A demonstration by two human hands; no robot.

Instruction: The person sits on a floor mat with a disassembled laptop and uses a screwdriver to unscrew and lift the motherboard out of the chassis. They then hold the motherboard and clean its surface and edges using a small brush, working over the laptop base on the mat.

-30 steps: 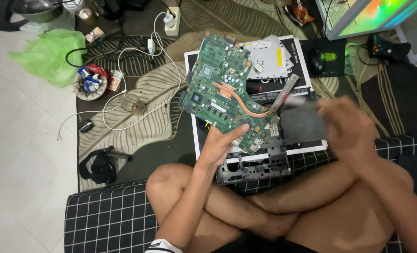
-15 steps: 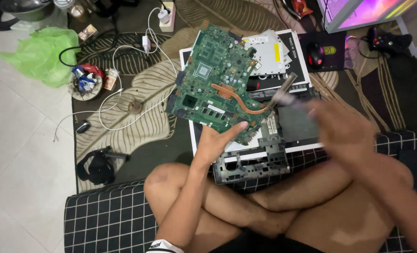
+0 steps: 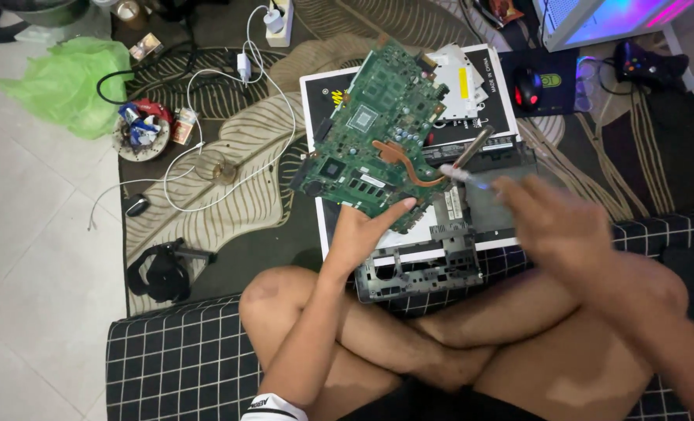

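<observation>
Holding the green board [image 3: 374, 144] tilted above the open laptop shell [image 3: 432, 257], your left hand [image 3: 366, 234] grasps its near edge, thumb on top. A copper pipe [image 3: 401, 160] curves across the board. Your right hand [image 3: 553, 218] is blurred; its grip seems clenched on a slim tool [image 3: 471, 152] whose tip points at the board's right edge. Beyond lie a silver drive [image 3: 460, 78], a mouse [image 3: 528, 87], white cables [image 3: 222, 125] and a green bag [image 3: 66, 82].
</observation>
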